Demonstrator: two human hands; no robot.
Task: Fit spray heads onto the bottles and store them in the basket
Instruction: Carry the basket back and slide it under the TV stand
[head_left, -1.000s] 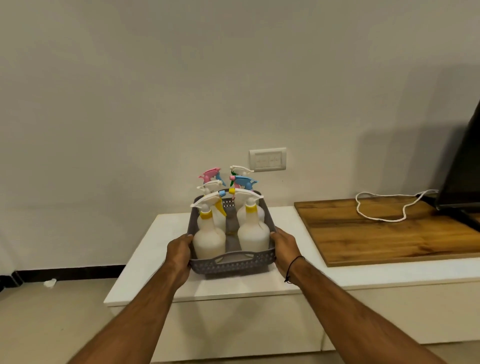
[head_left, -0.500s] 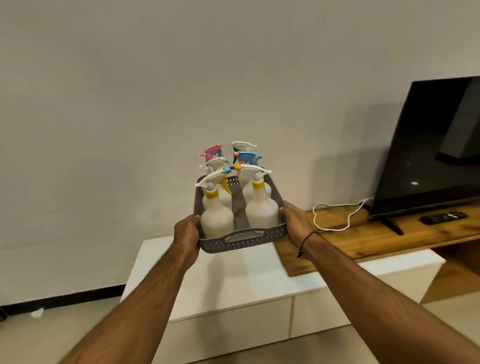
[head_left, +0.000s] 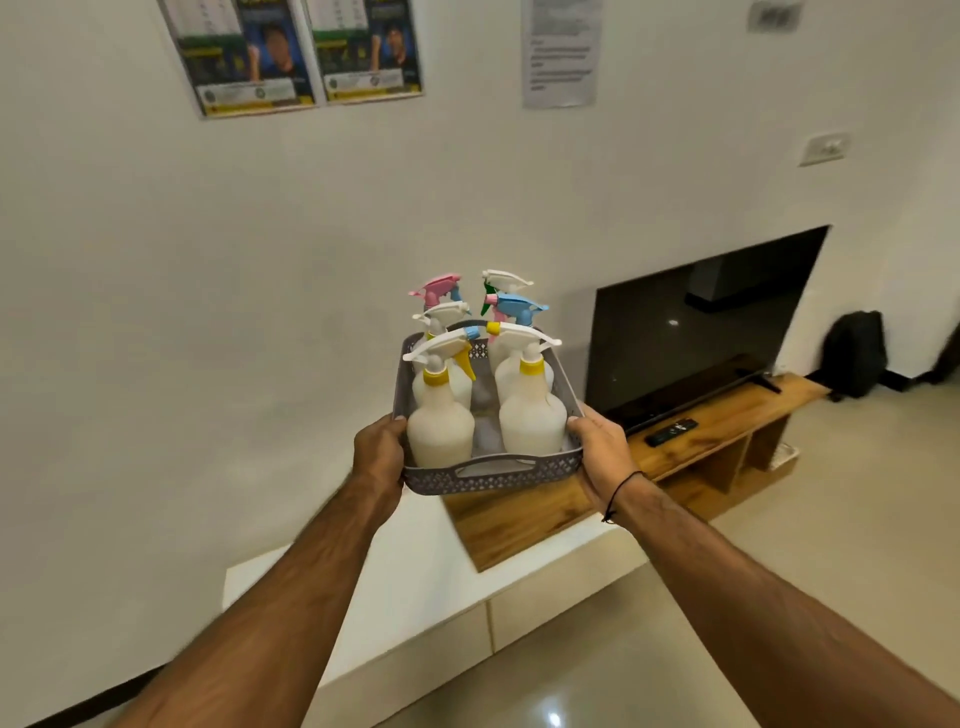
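Two hands, left hand (head_left: 380, 451) and right hand (head_left: 597, 451), grip opposite sides of a grey basket (head_left: 491, 479) held in the air above a white cabinet (head_left: 431, 566), its bottles (head_left: 532, 415) all fitted with spray heads (head_left: 523, 335), so carrying seems underway and setting down level likely comes next.

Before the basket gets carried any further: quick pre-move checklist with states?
1. Left hand grips the basket side: ok.
2. Right hand grips the other side: ok.
3. Basket level: roughly, slight tilt; ok.
4. Bottles upright inside: ok.
5. Spray heads on every bottle: ok for those visible; back row partly hidden.
6. Heads screwed tight: cannot tell.
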